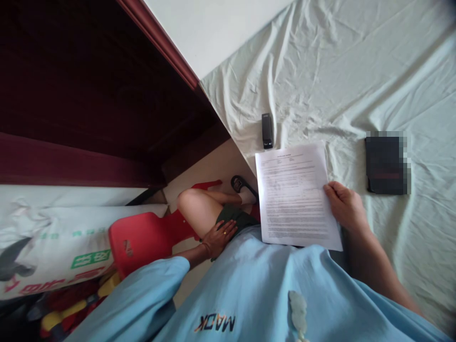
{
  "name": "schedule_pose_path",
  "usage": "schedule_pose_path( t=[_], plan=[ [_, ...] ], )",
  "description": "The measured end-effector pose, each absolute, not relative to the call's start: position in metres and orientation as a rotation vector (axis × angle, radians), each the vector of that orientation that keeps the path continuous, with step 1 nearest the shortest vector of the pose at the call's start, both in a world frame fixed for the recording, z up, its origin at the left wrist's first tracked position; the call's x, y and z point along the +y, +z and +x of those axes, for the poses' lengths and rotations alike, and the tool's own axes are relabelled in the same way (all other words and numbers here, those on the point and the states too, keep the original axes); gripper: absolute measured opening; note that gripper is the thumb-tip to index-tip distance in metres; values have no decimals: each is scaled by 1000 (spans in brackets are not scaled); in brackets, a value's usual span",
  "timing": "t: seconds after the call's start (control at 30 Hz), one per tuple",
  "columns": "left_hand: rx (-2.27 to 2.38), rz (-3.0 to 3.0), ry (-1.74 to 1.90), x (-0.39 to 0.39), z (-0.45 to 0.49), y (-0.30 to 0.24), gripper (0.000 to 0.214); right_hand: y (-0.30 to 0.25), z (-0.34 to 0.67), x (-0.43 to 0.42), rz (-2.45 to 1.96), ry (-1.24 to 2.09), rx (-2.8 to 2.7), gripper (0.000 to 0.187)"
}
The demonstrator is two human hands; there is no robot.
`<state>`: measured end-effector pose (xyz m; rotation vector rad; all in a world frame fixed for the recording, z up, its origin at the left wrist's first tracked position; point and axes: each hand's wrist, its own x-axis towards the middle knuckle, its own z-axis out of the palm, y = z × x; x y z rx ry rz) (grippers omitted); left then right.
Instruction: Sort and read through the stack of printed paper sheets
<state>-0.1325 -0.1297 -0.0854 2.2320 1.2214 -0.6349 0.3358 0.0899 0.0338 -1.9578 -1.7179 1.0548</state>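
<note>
My right hand (pixel 347 207) grips the right edge of a printed sheet of paper (pixel 295 197), thumb on top. The sheet is covered in small text and tilts up in front of my shirt; whether more sheets lie under it I cannot tell. My left hand (pixel 220 237), with a ring on one finger, rests flat on my dark shorts at the thigh, fingers stretched out and holding nothing. Just beyond the paper's top edge, a black stapler (pixel 266 130) lies on the pale cloth.
A pale wrinkled cloth (pixel 342 61) covers the surface at right, bearing a dark blurred-out item (pixel 386 164). Left stand dark red furniture (pixel 89 161), a red plastic chair (pixel 137 237) and a white printed sack (pixel 71 247). A yellow-handled tool (pixel 71 311) lies lower left.
</note>
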Motion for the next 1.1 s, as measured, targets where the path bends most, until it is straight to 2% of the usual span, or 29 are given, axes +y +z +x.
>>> schedule_pose_path(
  t=[0.2, 0.83, 1.1],
  plan=[
    [1252, 2214, -606, -130, -133, -84, 64, 35, 334, 90, -1930, 1043, -1722, 36],
    [1184, 2202, -844, -122, -128, -70, 73, 35, 333, 90, -1936, 1058, -1704, 36],
    [1160, 2204, -807, -124, -134, -74, 67, 39, 331, 91, -1951, 1090, -1683, 35]
  ],
)
